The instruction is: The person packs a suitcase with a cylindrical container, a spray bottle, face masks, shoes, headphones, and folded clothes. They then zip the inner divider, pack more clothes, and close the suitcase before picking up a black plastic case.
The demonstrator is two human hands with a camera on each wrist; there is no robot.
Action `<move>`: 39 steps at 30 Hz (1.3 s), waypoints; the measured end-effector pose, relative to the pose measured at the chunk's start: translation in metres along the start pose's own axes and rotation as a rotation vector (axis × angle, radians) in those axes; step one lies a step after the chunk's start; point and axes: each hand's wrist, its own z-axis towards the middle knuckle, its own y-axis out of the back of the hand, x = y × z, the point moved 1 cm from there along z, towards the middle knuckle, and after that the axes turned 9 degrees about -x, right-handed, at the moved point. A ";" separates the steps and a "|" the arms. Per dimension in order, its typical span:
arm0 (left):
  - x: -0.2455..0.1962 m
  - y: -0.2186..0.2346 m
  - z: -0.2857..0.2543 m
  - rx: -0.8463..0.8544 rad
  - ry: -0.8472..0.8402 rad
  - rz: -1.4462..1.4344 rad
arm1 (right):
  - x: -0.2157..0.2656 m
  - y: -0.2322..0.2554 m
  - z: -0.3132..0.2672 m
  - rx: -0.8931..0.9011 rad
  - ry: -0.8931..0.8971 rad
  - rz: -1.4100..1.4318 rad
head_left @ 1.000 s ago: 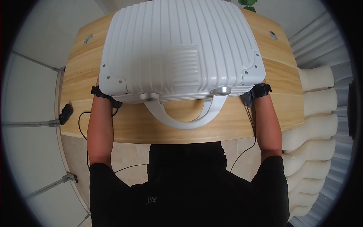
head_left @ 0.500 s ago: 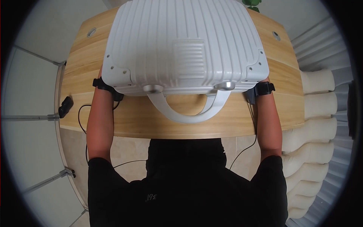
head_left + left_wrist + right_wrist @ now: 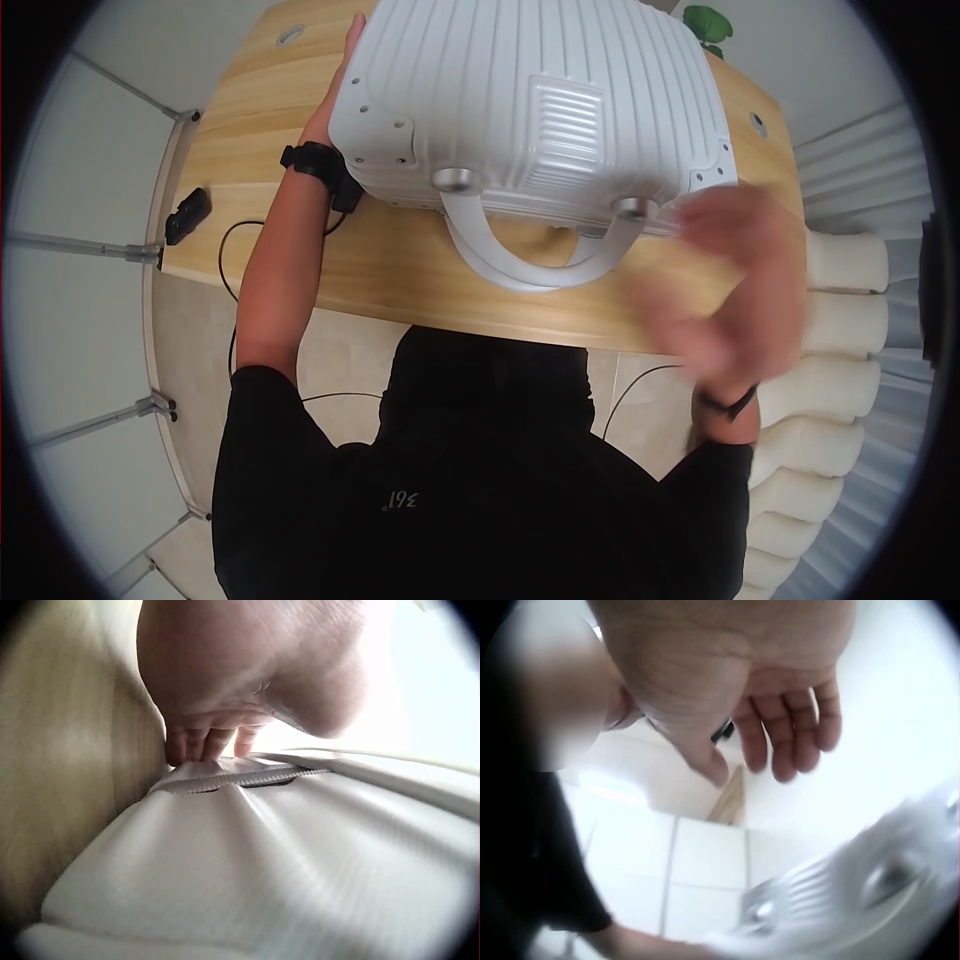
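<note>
A white ribbed hard-shell suitcase [image 3: 470,90] lies on the wooden table, its curved handle [image 3: 520,276] toward the person. The left hand [image 3: 343,80] is along the case's left side, partly hidden by the case. In the left wrist view its extended fingers [image 3: 217,742] touch the ribbed side beside a strip with a slot. Blurred in the head view, the right hand [image 3: 740,285] is raised off the case near its front right corner. Its fingers [image 3: 780,735] are spread and loosely bent in the right wrist view, with nothing held.
A small black device [image 3: 187,215] is by the table's left edge, and a black cable [image 3: 222,255] trails from the left wrist. Green leaves [image 3: 708,25] show behind the table. A cream padded seat [image 3: 845,300] stands at the right, beside grey curtains.
The right hand has left the case's right side and moved back toward the person. The left hand stays at the left side, farther along it. The case appears turned and shifted right in view.
</note>
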 end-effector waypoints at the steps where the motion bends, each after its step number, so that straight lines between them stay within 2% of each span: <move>1: 0.000 -0.009 -0.003 0.070 -0.039 0.082 | 0.021 -0.028 -0.008 -0.055 -0.017 0.081; 2: 0.002 -0.013 0.002 0.075 -0.043 0.082 | 0.024 -0.028 -0.008 -0.042 -0.048 0.100; 3: 0.007 -0.014 0.011 -0.154 -0.039 0.210 | 0.034 -0.066 -0.012 0.101 -0.081 0.071; 4: 0.009 -0.012 0.015 -0.388 -0.038 0.336 | 0.029 -0.083 -0.025 0.099 -0.075 0.068; 6: 0.012 -0.003 0.013 -0.380 -0.022 0.336 | 0.017 -0.107 -0.040 0.288 0.064 -0.274; 7: 0.010 -0.003 0.013 -0.370 -0.001 0.339 | 0.017 -0.109 -0.039 0.288 0.084 -0.283; 9: 0.004 -0.028 0.009 -0.419 -0.083 0.407 | 0.013 -0.111 -0.030 0.469 -0.123 -0.167; 10: 0.001 -0.035 0.006 -0.480 -0.126 0.478 | 0.013 -0.107 -0.024 0.465 -0.106 -0.180; 12: -0.007 -0.028 0.007 -0.491 -0.161 0.441 | 0.011 -0.090 -0.010 0.421 -0.146 -0.072; 13: -0.007 -0.021 0.010 -0.506 -0.178 0.399 | 0.011 -0.074 0.004 0.371 -0.241 -0.045; 14: -0.007 -0.006 0.015 -0.511 -0.184 0.390 | 0.010 -0.055 0.023 0.264 -0.278 -0.030; 15: -0.009 0.016 0.023 -0.476 -0.173 0.368 | 0.003 -0.034 0.038 0.107 -0.232 -0.127; 16: -0.012 0.032 0.030 -0.437 -0.167 0.348 | -0.010 -0.023 0.055 0.003 -0.399 -0.001; 17: -0.011 0.036 0.033 -0.428 -0.175 0.345 | -0.015 -0.013 0.091 -0.053 -0.490 0.096; 18: -0.010 0.037 0.035 -0.439 -0.188 0.354 | -0.043 -0.007 0.116 -0.132 -0.321 -0.032; 21: -0.015 0.023 0.030 -0.474 -0.214 0.414 | -0.130 -0.010 0.153 0.038 -0.433 -0.040; 23: -0.017 0.017 0.024 -0.526 -0.231 0.472 | -0.130 -0.014 0.174 0.051 -0.439 -0.004; 27: -0.014 0.022 0.025 -0.459 -0.251 0.498 | -0.137 -0.018 0.189 0.110 -0.559 0.097; 31: -0.011 0.021 0.027 -0.446 -0.240 0.488 | -0.142 -0.010 0.192 0.141 -0.555 0.168; 33: -0.012 0.019 0.026 -0.445 -0.242 0.488 | -0.152 -0.005 0.193 0.153 -0.688 0.214; 34: -0.011 0.018 0.026 -0.456 -0.238 0.494 | -0.157 -0.001 0.196 0.150 -0.689 0.211; 36: -0.010 0.017 0.027 -0.473 -0.229 0.497 | -0.167 0.005 0.199 0.145 -0.843 0.315; 38: -0.010 0.019 0.028 -0.418 -0.221 0.499 | -0.169 0.007 0.198 0.163 -0.812 0.330; 39: -0.009 0.019 0.028 -0.421 -0.217 0.498 | -0.175 0.005 0.196 0.181 -0.791 0.250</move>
